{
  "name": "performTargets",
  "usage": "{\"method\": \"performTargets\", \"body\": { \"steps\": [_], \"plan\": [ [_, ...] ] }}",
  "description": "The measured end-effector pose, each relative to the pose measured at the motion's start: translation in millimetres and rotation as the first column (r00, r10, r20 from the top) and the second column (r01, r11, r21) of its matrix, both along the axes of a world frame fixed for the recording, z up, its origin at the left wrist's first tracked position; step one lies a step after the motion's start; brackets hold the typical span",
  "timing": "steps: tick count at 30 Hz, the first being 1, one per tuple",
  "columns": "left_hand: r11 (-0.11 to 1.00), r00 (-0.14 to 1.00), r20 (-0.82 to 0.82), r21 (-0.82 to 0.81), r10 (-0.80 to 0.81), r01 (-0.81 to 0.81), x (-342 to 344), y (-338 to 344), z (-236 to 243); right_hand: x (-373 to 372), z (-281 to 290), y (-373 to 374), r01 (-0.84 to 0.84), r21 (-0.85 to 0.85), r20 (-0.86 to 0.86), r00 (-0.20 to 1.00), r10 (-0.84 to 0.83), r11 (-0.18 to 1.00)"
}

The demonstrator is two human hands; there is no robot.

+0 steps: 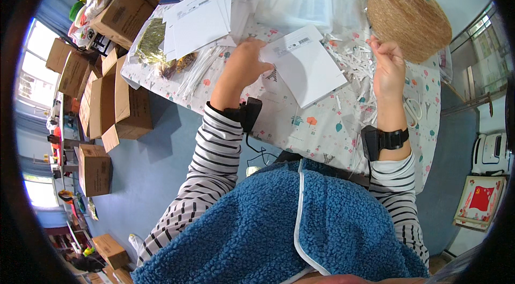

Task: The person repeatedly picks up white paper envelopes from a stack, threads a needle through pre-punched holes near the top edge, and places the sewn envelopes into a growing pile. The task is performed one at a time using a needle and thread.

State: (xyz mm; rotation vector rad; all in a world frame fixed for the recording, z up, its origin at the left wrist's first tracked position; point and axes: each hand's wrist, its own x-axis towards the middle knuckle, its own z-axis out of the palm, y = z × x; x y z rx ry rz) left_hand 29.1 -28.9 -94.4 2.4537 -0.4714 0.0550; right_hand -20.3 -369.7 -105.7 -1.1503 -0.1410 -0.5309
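Note:
My left hand point(249, 64) is at the left edge of a white card stack point(306, 75) with a printed label, its thumb apart from its curled fingers. My right hand point(387, 67) is raised beside shredded white paper point(351, 61), fingers curled together; what they hold, if anything, is too small to make out. More labelled white sheets point(196, 24) lie at the upper left of the table, above a bundle of thin white strips point(196, 75). White-handled scissors point(414, 112) lie right of my right wrist.
The flowered tablecloth point(300, 126) also bears a large twine spool point(405, 16), clear plastic bags point(295, 0) and dried greenery point(151, 42). Several cardboard boxes point(131, 109) stand on the floor to the left. A white appliance point(488, 152) sits at the far right.

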Motion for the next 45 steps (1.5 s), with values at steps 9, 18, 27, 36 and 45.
{"method": "performTargets", "body": {
  "steps": [9,18,27,36,45],
  "plan": [
    [0.985,0.994,0.071,-0.160,0.083,-0.071,-17,-15,31,0,0,3,-0.040,0.026,0.005,0.999,0.040,0.999],
    [0.598,0.944,-0.209,-0.801,-0.255,-0.016,-9,-55,37,-3,-4,19,-0.211,0.133,-0.183,0.955,0.233,0.968],
    [0.586,0.820,-0.320,-0.810,-0.475,0.023,2,-136,37,-6,14,18,0.115,0.005,-0.148,0.983,-0.113,0.993],
    [0.454,0.854,-0.160,-0.886,-0.495,0.097,-17,-149,26,-23,37,34,0.702,-0.520,0.576,0.709,-0.407,0.487],
    [0.432,0.837,-0.129,-0.891,-0.532,0.138,-30,-149,30,-23,36,40,0.601,-0.517,0.466,0.795,-0.389,0.609]
  ]
}}
